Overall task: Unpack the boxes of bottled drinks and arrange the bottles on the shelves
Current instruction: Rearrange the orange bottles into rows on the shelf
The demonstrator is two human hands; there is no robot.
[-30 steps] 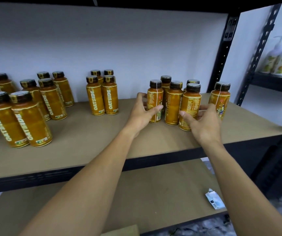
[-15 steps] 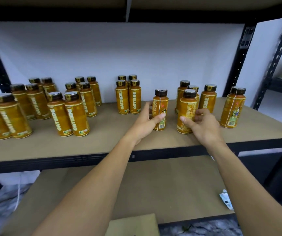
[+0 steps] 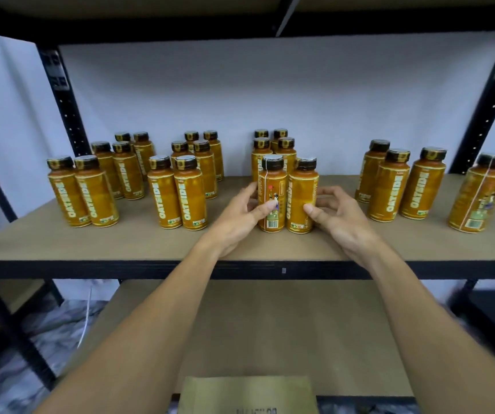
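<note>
I have two bottles upright and touching side by side near the front of the middle shelf [image 3: 150, 243]. My left hand [image 3: 241, 215] grips the left bottle [image 3: 272, 186], thumb on its picture label, fingers [image 3: 250, 189] curled round its far side, where the tips go out of sight. My right hand [image 3: 334, 216] holds the right bottle [image 3: 301, 195], thumb on the front and curled fingers [image 3: 329, 193] at its side. I cannot tell how far they wrap behind. The rear pairs [image 3: 273, 144] straight behind are mostly hidden by these two.

Half a second ago the two bottles stood apart, the right one in the cluster on the right. Now they are together, and that cluster [image 3: 401, 186] is three bottles.

To the left stand two more blocks of paired bottles [image 3: 177, 192]. A lone bottle [image 3: 479, 195] stands well apart at the far right. Below is the lower shelf [image 3: 270, 324]. A cardboard box [image 3: 247, 394] is cut off at the bottom edge, and its print is too blurred to read.
</note>
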